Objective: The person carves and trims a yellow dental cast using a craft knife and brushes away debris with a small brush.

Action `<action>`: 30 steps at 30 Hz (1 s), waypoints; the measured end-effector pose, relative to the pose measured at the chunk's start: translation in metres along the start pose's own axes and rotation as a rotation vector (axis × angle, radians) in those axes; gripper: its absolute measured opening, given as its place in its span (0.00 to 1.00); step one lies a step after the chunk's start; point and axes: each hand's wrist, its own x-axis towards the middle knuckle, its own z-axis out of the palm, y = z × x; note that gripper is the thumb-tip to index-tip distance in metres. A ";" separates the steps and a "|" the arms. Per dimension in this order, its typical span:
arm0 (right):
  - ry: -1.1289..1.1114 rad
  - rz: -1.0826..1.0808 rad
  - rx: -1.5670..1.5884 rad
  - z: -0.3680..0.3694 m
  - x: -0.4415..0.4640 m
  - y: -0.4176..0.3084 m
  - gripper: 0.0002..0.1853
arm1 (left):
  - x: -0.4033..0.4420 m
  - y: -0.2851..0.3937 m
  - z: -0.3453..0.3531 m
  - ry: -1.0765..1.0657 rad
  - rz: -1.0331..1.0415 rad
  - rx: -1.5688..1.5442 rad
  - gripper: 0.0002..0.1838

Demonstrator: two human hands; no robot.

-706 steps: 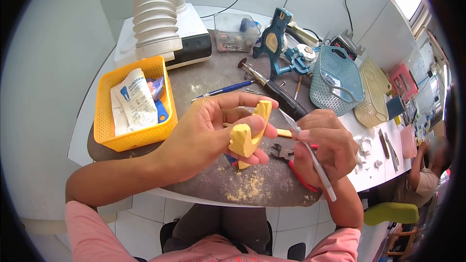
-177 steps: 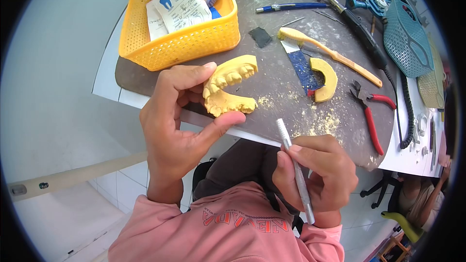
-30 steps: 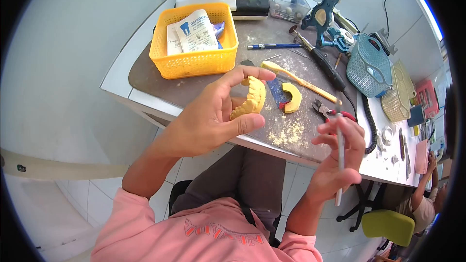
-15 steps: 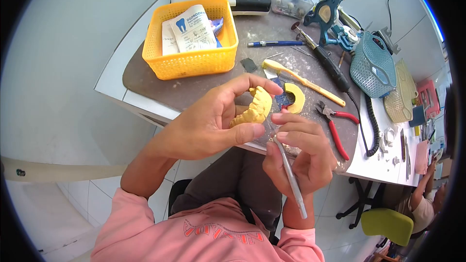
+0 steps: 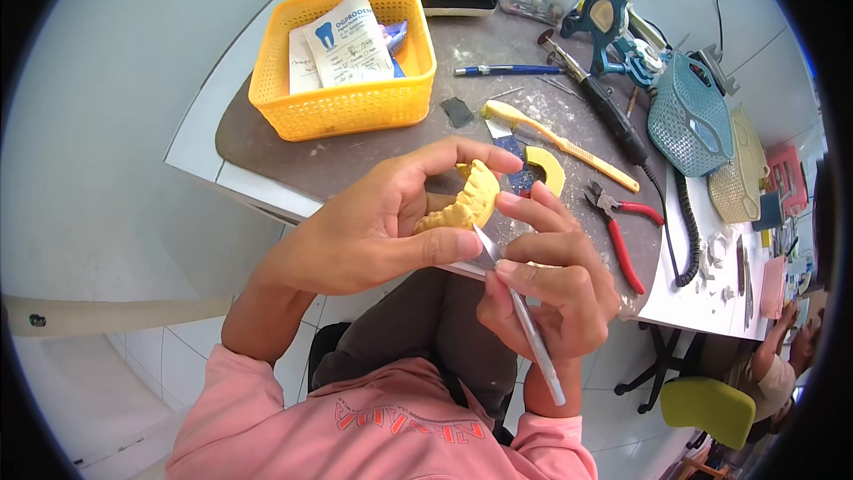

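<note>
A yellow dental cast (image 5: 474, 202), curved and with a row of teeth, is gripped between the thumb and fingers of my left hand (image 5: 373, 213). My right hand (image 5: 560, 280) holds a slim silver craft knife (image 5: 531, 335) like a pen. Its pointed blade touches or nearly touches the lower edge of the cast, close to my left thumb. The fingertips of my right hand reach the cast's right side. Just beyond them a second yellow horseshoe-shaped piece (image 5: 548, 171) lies on the table by a dark blue patterned item (image 5: 513, 158).
Around the dusty table mat (image 5: 355, 153) are a yellow basket (image 5: 342, 116) with papers, a toothbrush (image 5: 569, 147), red-handled cutters (image 5: 622, 236), a rotary handpiece (image 5: 609, 111), a blue pen (image 5: 506, 70) and a teal basket (image 5: 689, 120). Another person (image 5: 775, 360) sits far right.
The knife blade has come up against the cast's lower edge, and its angle has shifted slightly. My right fingers have moved closer to the cast. The view has shifted a little.
</note>
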 end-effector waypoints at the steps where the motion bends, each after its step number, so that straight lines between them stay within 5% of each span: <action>1: -0.009 0.001 0.004 -0.001 0.001 -0.001 0.10 | 0.000 0.000 0.000 0.004 0.000 0.011 0.36; 30: -0.035 -0.072 0.068 -0.001 -0.003 0.002 0.12 | -0.002 -0.001 0.002 0.062 -0.029 0.077 0.27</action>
